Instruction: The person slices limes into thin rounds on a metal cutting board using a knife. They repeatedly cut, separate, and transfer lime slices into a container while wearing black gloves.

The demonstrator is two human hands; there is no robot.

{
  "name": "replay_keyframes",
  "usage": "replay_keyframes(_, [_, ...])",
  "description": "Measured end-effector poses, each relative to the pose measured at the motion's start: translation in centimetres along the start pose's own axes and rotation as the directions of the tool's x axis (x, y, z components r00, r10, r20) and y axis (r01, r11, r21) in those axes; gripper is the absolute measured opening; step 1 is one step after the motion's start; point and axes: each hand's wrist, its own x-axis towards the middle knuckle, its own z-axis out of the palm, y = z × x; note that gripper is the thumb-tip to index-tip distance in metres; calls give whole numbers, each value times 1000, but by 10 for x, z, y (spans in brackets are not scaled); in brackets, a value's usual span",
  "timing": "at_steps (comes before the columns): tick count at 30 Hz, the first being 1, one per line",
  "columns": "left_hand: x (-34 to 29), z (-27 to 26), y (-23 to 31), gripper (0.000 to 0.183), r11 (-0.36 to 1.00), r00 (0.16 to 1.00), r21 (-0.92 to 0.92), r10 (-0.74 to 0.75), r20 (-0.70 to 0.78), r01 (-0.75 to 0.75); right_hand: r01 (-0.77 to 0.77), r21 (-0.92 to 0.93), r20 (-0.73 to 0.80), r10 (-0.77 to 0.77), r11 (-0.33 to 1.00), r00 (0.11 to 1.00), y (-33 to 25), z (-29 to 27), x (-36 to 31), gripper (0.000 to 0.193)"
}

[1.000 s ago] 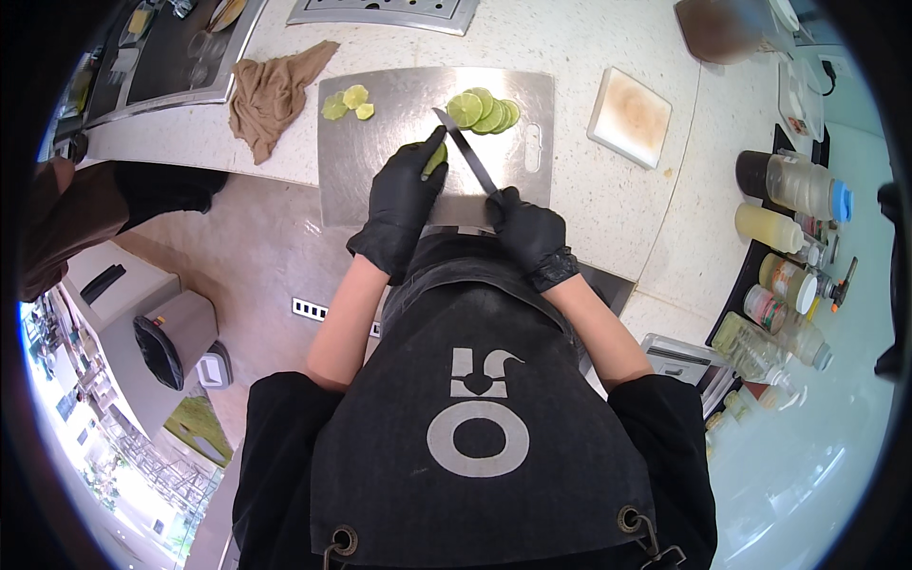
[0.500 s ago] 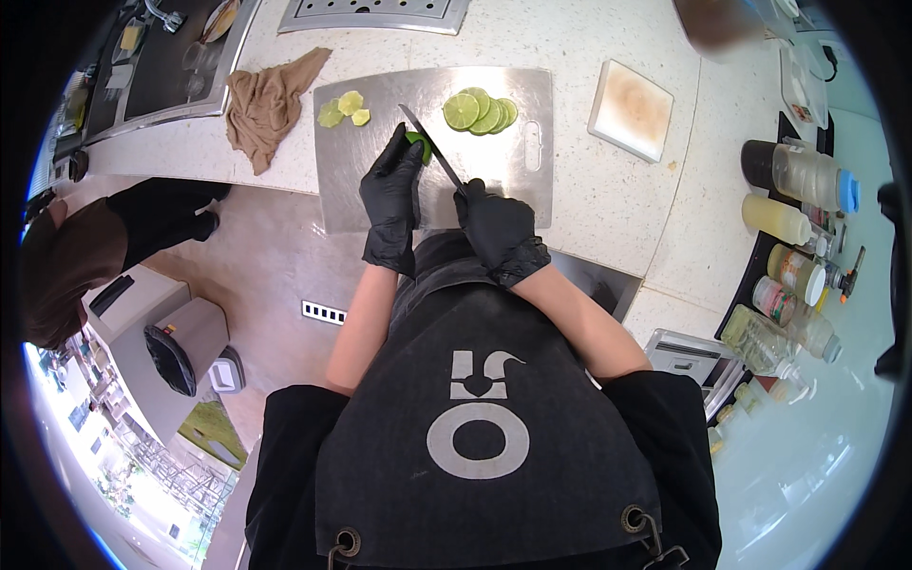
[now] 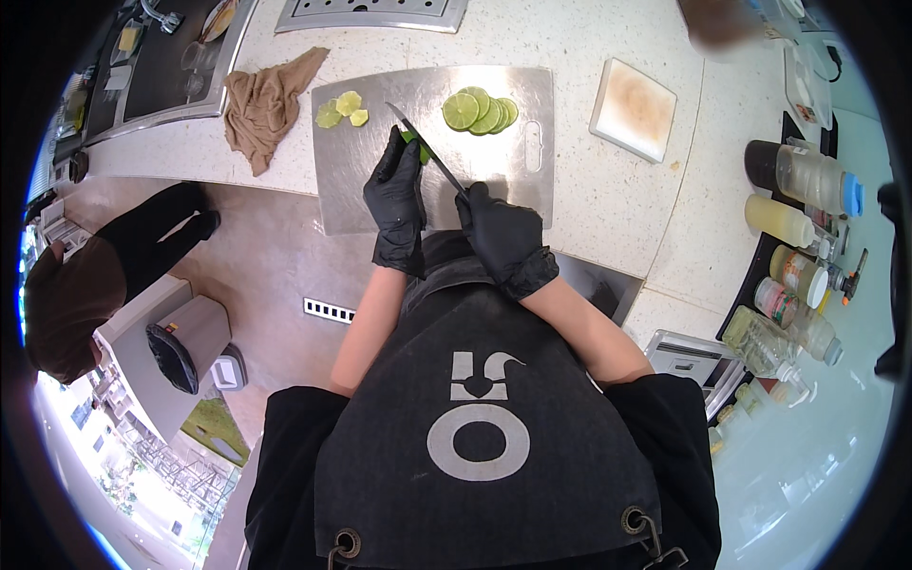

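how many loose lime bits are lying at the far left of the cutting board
3, in a small cluster on the cutting board: one lime bit leftmost, one above, one at the right. None seems hidden.

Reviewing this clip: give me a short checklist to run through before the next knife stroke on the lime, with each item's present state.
1. Left hand pins the lime piece on the cutting board: ok.
2. Right hand grips the knife handle: ok.
3. Left fingertips tucked back from the blade: cannot tell, glove hides them.
4. Cut lime slices lie apart from the blade: ok.
5. Board lies wholly on the counter: not ok, its near edge overhangs.
6. Brown cloth is off the board: ok.
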Motion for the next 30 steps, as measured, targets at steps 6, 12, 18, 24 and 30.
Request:
replay_keyframes(6, [-1,6,5,41,999,999,51,13,-33,-11,9,-32,-5,-9,999,1000,0,1,1,24])
replay_keyframes(12, [-3,9,7,42,998,999,65,12,-52,-8,-3,-10,-17,3,1000,1000,1,0,2,23])
replay_keyframes(18, [-3,8,5,39,993,997,112,50,-53,-44,-18,104,21,16,994,1000,2,0,4,21])
replay_keyframes(24, [-1,7,-3,36,990,997,131,63,-35,-58,-34,141,87,22,989,996,-2,12,29,16])
replay_keyframes(30, [-3,12,-7,35,991,992,83,109,-61,-104,-21,82,123,11,996,992,2,1,9,16])
